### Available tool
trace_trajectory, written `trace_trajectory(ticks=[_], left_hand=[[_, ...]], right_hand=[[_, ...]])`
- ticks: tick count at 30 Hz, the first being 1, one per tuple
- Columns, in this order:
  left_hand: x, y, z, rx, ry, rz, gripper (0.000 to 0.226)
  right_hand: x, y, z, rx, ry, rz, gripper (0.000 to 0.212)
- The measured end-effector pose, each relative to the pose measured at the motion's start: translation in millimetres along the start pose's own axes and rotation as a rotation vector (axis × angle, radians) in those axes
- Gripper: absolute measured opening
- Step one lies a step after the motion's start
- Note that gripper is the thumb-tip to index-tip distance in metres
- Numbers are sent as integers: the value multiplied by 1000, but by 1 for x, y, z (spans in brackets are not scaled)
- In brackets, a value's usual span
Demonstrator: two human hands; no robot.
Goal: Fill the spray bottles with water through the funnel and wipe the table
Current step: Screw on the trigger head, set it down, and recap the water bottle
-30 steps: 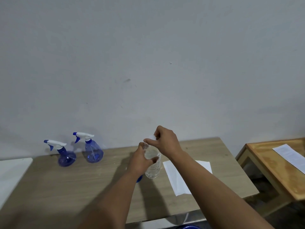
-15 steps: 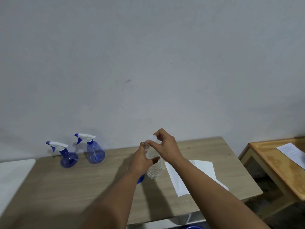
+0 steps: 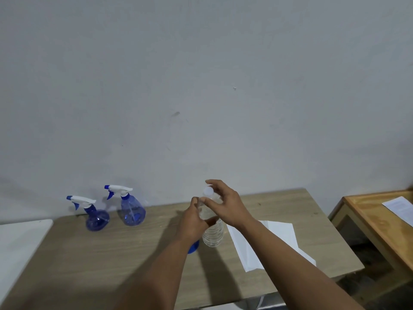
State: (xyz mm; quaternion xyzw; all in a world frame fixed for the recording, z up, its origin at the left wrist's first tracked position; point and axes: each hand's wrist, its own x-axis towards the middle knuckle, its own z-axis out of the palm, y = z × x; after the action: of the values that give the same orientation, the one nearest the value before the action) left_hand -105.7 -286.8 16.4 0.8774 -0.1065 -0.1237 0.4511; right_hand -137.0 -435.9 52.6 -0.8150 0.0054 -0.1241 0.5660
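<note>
Left hand (image 3: 194, 222) grips water bottle (image 3: 212, 231) — right hand (image 3: 225, 204) fingers spread, seemingly just touching cap (image 3: 207, 190).

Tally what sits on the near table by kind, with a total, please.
Spray bottles: 2
Water bottle: 1, capped and gripped by the left hand, right hand at the cap
White sheets: 2
Blue object behind the left wrist: 1
Total: 6

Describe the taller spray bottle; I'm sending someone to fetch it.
On the grey-brown table, look at the back left by the wall. Two blue spray bottles stand there; take the right one, taller and paler, nearer the wall than its squat, darker neighbour.
</note>
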Motion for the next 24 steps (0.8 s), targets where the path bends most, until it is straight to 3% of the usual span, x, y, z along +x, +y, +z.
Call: trace_trajectory(ticks=[5,15,24], left_hand=[[1,-1,1,-3,-1,5,82],[4,-2,-1,-6,-55,-7,84],[-7,-90,-15,212,-156,-110,117]], right_hand=[[-1,2,3,72,72,9,21],[-8,3,20,42,236,-40,23],[-17,32,38,1,177,133,83]])
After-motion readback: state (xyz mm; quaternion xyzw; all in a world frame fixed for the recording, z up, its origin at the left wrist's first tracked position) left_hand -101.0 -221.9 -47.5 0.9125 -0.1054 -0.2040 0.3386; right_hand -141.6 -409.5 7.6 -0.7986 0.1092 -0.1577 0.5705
